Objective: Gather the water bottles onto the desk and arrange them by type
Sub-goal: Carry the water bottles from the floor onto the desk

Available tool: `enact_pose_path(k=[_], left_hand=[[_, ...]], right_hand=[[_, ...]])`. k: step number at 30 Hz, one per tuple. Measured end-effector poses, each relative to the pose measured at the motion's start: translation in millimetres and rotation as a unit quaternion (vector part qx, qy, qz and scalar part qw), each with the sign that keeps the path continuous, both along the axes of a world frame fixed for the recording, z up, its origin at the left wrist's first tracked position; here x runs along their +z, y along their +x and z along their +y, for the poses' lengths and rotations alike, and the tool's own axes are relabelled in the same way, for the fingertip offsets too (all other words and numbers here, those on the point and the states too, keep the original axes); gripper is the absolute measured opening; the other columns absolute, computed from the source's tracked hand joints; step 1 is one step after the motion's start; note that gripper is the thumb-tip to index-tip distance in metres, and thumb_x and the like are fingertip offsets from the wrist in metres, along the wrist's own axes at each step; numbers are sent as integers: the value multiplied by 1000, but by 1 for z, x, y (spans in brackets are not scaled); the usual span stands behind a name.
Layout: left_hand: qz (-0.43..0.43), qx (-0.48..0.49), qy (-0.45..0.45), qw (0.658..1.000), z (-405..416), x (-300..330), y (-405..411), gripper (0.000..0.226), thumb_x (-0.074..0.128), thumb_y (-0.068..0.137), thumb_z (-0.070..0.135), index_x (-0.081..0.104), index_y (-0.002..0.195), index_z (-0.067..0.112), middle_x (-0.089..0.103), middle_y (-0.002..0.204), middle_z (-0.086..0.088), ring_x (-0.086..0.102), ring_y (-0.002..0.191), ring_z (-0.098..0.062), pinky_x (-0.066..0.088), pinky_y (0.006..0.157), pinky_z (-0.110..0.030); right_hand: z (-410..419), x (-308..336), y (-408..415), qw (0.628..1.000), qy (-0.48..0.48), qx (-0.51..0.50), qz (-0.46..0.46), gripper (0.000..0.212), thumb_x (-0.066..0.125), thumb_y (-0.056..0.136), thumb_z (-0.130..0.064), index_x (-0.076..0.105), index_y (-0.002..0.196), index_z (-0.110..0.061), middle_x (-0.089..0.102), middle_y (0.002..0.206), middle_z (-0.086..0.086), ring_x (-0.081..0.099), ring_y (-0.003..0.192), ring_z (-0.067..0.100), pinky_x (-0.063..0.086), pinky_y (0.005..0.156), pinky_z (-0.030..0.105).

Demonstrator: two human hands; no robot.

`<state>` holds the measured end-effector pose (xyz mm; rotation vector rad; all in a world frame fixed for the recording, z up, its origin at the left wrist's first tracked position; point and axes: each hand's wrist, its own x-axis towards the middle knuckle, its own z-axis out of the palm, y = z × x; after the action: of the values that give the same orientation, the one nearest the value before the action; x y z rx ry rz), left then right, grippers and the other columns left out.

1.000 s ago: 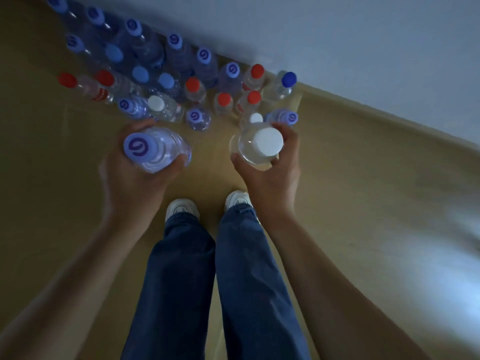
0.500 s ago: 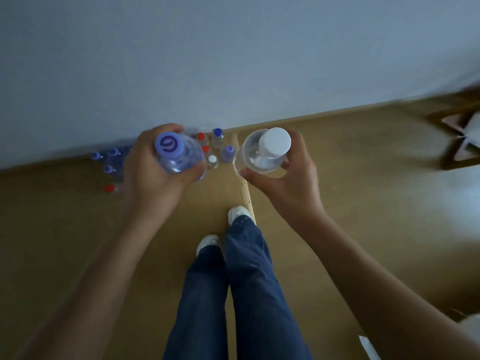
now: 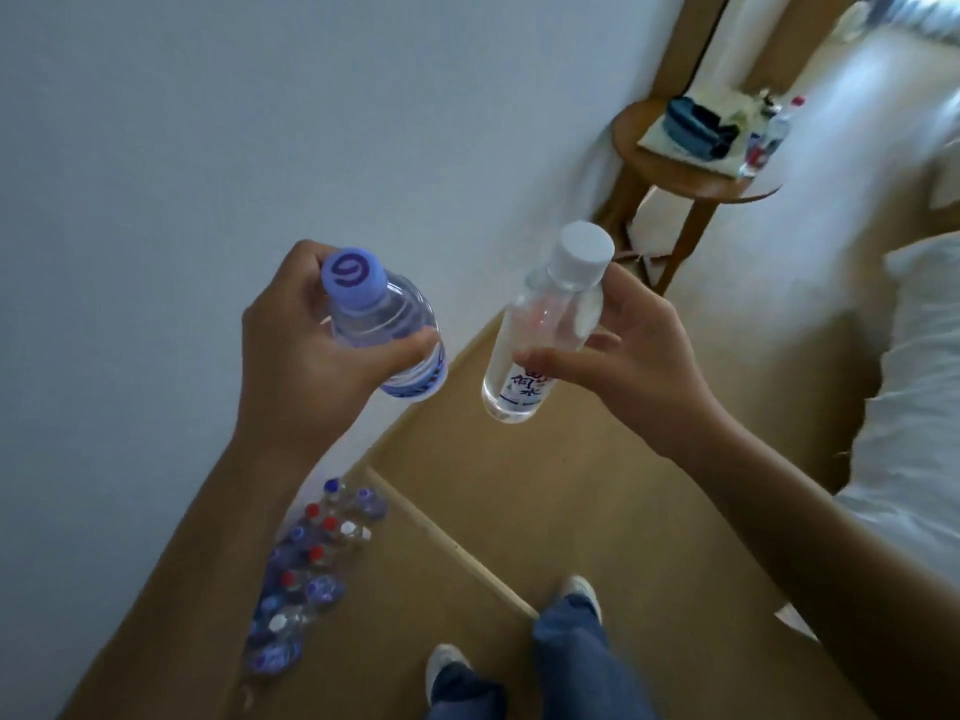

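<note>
My left hand (image 3: 301, 356) grips a clear water bottle with a purple cap (image 3: 382, 317), held upright at chest height. My right hand (image 3: 628, 356) pinches a slimmer clear bottle with a white cap (image 3: 545, 319) between thumb and fingers, tilted slightly. Both bottles hang in the air, apart from each other. Far below on the floor by the wall stands a cluster of bottles (image 3: 306, 569) with purple, red and white caps.
A round wooden side table (image 3: 691, 174) at the upper right carries a dark pouch, papers and a red-capped bottle (image 3: 776, 129). White bedding (image 3: 924, 387) fills the right edge. My legs in jeans and white shoes (image 3: 582, 589) stand on the tan floor.
I have straightened up and turned right, carrying both bottles. The floor cluster has dropped to the lower left, and the side table and bedding have come into view.
</note>
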<state>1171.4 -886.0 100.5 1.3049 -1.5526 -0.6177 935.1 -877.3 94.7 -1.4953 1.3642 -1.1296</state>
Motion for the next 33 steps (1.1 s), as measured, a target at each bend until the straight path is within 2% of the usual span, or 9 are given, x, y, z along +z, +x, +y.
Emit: enact_pose_path(k=[3, 8, 12, 16, 21, 24, 26, 31, 33], left_hand=[[8, -48, -35, 998, -19, 38, -59, 60, 92, 56, 42, 59, 102, 22, 68, 92, 23, 66, 84, -4, 55, 73, -15], [34, -112, -59, 991, -49, 86, -175, 43, 86, 56, 46, 67, 94, 37, 73, 89, 19, 72, 82, -5, 56, 73, -17], [43, -160, -80, 983, -69, 110, -276, 39, 86, 61, 43, 70, 93, 29, 72, 85, 19, 71, 81, -12, 59, 77, -29], [45, -220, -95, 970, -79, 132, -370, 37, 87, 68, 43, 67, 97, 32, 68, 81, 33, 68, 80, 4, 52, 67, -7], [54, -299, -96, 948, -90, 151, -470, 32, 87, 71, 28, 63, 87, 41, 66, 76, 38, 66, 72, 12, 45, 59, -2], [60, -339, -96, 934, -107, 157, -522, 35, 88, 68, 27, 63, 86, 43, 66, 75, 39, 65, 70, 15, 44, 57, -1], [64, -362, -97, 925, -124, 161, -555, 34, 88, 67, 28, 65, 89, 40, 67, 75, 37, 66, 70, 14, 44, 57, -2], [75, -413, -111, 901, -186, 167, -642, 33, 90, 66, 19, 69, 88, 34, 71, 76, 28, 70, 69, 5, 48, 60, -6], [70, -431, -122, 891, -218, 170, -676, 33, 89, 67, 19, 69, 87, 36, 71, 77, 28, 70, 71, 4, 49, 60, -6]], right_hand=[[7, 39, -62, 998, -35, -56, 5, 64, 85, 71, -21, 57, 128, -15, 68, 117, -6, 65, 110, 11, 56, 93, 36], [21, 87, -172, 983, -85, -160, -2, 70, 88, 67, -19, 53, 127, -16, 68, 106, -18, 65, 98, -7, 51, 73, 8], [32, 112, -264, 963, -124, -234, 43, 73, 90, 61, -35, 51, 122, -26, 67, 105, -21, 65, 96, -8, 48, 73, 5], [41, 131, -342, 945, -144, -281, 88, 77, 83, 57, -55, 50, 123, -35, 61, 109, -29, 62, 98, -11, 47, 72, 3], [45, 146, -423, 925, -143, -333, 110, 85, 79, 57, -59, 53, 131, -28, 66, 122, -10, 65, 106, 6, 50, 79, 13], [37, 151, -462, 915, -138, -365, 106, 88, 79, 56, -58, 54, 133, -24, 67, 123, -4, 66, 107, 15, 56, 91, 36], [25, 152, -488, 908, -130, -386, 96, 86, 82, 57, -53, 55, 133, -24, 69, 119, -3, 67, 105, 15, 55, 94, 44], [-29, 153, -558, 897, -129, -414, 90, 72, 88, 67, -38, 58, 131, -24, 70, 118, -2, 68, 105, 15, 56, 93, 44], [-60, 156, -587, 892, -133, -423, 91, 71, 88, 66, -37, 60, 130, -26, 71, 116, -4, 68, 103, 10, 58, 91, 38]])
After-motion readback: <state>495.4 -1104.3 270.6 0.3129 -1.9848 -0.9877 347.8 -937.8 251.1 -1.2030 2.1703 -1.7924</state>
